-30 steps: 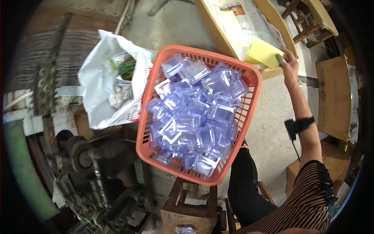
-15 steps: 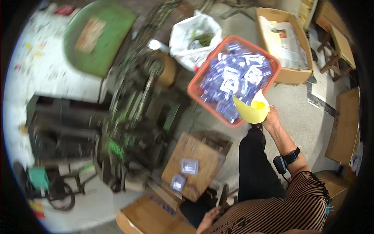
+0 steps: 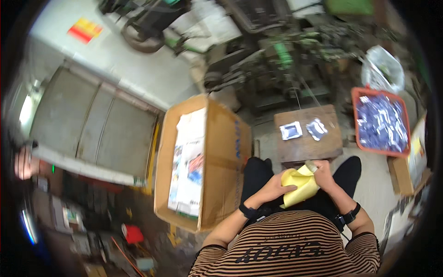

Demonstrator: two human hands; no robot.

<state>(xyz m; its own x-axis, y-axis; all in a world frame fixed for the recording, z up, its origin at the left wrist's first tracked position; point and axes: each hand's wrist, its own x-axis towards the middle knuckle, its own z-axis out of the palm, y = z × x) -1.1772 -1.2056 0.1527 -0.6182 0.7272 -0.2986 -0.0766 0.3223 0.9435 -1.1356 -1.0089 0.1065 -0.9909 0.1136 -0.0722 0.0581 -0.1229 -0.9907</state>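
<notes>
Dark machine (image 3: pixel 277 60) is standing beyond worktop. Carton (image 3: pixel 226 175) is standing at person's left, flat printed sheets (image 3: pixel 189 161) lying inside. Wooden worktop (image 3: pixel 307 150) is sitting ahead of knees. Orange basket (image 3: pixel 356 115) is standing right of worktop, holding heap of clear cases (image 3: pixel 383 122); white bag (image 3: pixel 373 69) is sitting just beyond. Yellow sheet (image 3: pixel 301 185) is curling above lap. Left hand (image 3: pixel 275 185) is clamping its left side, thumb on top; right hand (image 3: pixel 325 175) is gripping upper right end, fingers apparently closed, though blurred. Two packs (image 3: pixel 290 131), seemingly plastic, are lying apart on worktop.
</notes>
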